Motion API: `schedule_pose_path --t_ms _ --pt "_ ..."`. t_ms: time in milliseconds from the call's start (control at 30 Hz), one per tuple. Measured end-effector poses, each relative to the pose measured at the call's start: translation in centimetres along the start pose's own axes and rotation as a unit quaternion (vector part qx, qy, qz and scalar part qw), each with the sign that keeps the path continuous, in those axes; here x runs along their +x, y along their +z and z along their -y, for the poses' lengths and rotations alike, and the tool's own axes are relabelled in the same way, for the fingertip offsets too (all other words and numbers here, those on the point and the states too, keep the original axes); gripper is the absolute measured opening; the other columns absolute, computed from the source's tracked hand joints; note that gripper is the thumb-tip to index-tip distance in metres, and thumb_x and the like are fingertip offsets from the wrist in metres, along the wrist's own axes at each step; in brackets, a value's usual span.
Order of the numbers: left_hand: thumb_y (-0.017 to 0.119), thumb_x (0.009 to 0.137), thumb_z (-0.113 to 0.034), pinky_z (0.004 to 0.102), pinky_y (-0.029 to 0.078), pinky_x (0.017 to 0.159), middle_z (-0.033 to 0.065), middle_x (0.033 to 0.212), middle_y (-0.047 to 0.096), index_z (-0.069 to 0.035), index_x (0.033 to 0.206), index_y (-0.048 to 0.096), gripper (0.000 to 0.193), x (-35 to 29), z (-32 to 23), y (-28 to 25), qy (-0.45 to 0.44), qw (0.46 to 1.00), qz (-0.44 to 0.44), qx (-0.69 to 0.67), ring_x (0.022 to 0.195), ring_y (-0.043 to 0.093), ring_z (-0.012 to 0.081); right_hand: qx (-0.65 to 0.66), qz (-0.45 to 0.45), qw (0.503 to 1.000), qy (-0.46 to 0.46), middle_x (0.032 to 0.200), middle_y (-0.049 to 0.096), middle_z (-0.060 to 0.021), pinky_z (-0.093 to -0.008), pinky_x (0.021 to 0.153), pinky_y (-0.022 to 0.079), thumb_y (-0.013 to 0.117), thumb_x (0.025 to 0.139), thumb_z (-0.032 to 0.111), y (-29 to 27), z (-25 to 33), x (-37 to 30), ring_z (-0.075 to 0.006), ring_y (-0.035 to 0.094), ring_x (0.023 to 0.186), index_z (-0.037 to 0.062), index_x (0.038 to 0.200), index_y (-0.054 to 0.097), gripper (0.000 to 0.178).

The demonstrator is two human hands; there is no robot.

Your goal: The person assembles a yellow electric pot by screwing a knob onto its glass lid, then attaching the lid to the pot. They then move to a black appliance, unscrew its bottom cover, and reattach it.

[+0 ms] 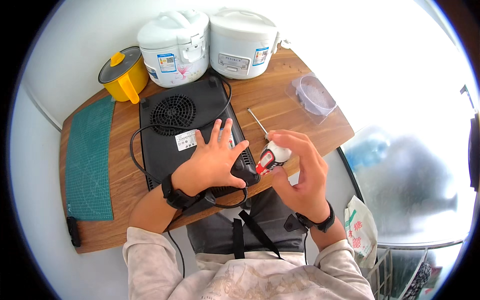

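Observation:
An induction cooker (200, 102) lies with its black underside up on the table, its round fan grille toward the far left. My left hand (216, 155) is open, fingers spread flat across this underside and partly covering a label. A black power cord (134, 150) loops over and around the cooker. At the near right corner, my right hand (305, 180) grips a white, black and red tool (274, 157) that looks like a small electric screwdriver. Its red end points down beside the corner; fingers hide part of it. A thin metal screwdriver shaft (258, 122) lies just beyond that hand.
Two white rice cookers (175, 55) and a yellow lidded pot (122, 77) stand along the back. A green cutting mat (90, 160) covers the left side of the wooden table (122, 200). Clear plastic packaging (314, 95) lies at right. A printed bag (361, 230) hangs below.

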State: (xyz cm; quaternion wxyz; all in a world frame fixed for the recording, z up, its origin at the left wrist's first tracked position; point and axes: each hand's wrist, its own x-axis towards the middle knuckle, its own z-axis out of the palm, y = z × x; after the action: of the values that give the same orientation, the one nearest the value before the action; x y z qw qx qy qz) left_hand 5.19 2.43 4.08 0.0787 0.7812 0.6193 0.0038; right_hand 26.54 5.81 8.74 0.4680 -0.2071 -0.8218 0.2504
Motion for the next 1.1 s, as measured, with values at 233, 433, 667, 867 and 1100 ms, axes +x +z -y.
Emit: schedule_pose_path --t_ms 233,433,667,867,1100 --pt "0.08 0.066 -0.069 0.0809 0.027 0.104 0.0342 0.161 0.013 -0.019 0.15 0.046 0.103 0.0 -0.1 -0.2 -0.002 1.0 0.013 0.004 0.149 0.014 0.0547 0.04 -0.005 0.998 0.044 0.12 0.062 -0.0157 -0.0364 0.086 0.055 0.079 0.074 0.0 0.5 -0.1 -0.5 -0.0314 0.065 0.096 0.0056 0.122 0.061 0.052" --pt "0.08 0.067 -0.067 0.0806 0.027 0.104 0.0342 0.161 0.014 -0.02 0.15 0.045 0.102 -0.2 -0.1 -0.4 -0.002 1.0 0.013 0.006 0.149 0.015 0.056 0.025 -0.002 1.0 0.018 0.125 0.063 -0.0165 -0.0363 0.087 0.055 0.081 0.075 0.0 0.7 -0.3 -0.4 -0.031 0.067 0.105 0.0039 0.129 0.055 0.06" --pt "0.081 0.067 -0.068 0.0807 0.027 0.104 0.0343 0.16 0.015 -0.021 0.149 0.045 0.102 -0.1 0.0 -0.2 0.0 1.0 0.008 0.008 0.149 0.015 0.056 0.099 -0.004 0.991 0.095 0.134 0.062 -0.0149 -0.0336 0.09 0.055 0.077 0.078 -0.003 1.0 -0.2 -0.4 -0.0274 0.067 0.117 0.0055 0.131 0.051 0.06" --pt "0.081 0.067 -0.068 0.0803 0.025 0.106 0.0347 0.161 0.015 -0.021 0.149 0.046 0.101 -0.2 -0.1 -0.5 -0.001 1.0 0.011 -0.002 0.149 0.016 0.0547 0.108 -0.012 0.99 0.094 0.134 0.062 -0.0127 -0.0321 0.088 0.056 0.075 0.077 -0.005 0.7 -0.4 -0.3 -0.0239 0.066 0.119 0.007 0.131 0.05 0.06" --pt "0.08 0.067 -0.068 0.0806 0.025 0.106 0.0343 0.161 0.015 -0.021 0.15 0.044 0.102 -0.1 -0.2 -0.6 -0.005 1.0 0.019 -0.003 0.149 0.015 0.055 -0.004 -0.034 0.998 0.056 0.119 0.057 -0.0127 -0.0335 0.083 0.054 0.073 0.07 -0.005 0.2 0.0 0.3 -0.0242 0.063 0.1 0.0075 0.129 0.064 0.061"
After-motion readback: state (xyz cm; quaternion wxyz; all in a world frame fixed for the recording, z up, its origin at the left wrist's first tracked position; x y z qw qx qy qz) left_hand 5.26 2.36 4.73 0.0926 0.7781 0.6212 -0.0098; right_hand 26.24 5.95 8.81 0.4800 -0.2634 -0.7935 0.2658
